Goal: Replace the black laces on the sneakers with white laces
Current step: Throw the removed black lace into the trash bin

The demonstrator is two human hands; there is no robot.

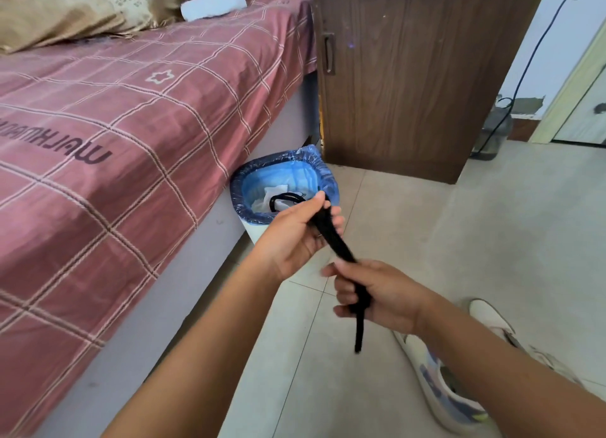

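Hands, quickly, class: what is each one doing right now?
Left hand: closed, pinching the upper part of the black laces.
Right hand: closed, gripping the same laces lower down.

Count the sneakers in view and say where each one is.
1. A white sneaker lies on the tiled floor at lower right, partly behind the right forearm. Its mate does not show; it may be outside the frame.

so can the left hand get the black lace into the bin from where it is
Probably yes. The left hand pinches the black lace right at the rim of the bin, whose top is open. The right hand also grips the lace lower down, so it would need to release.
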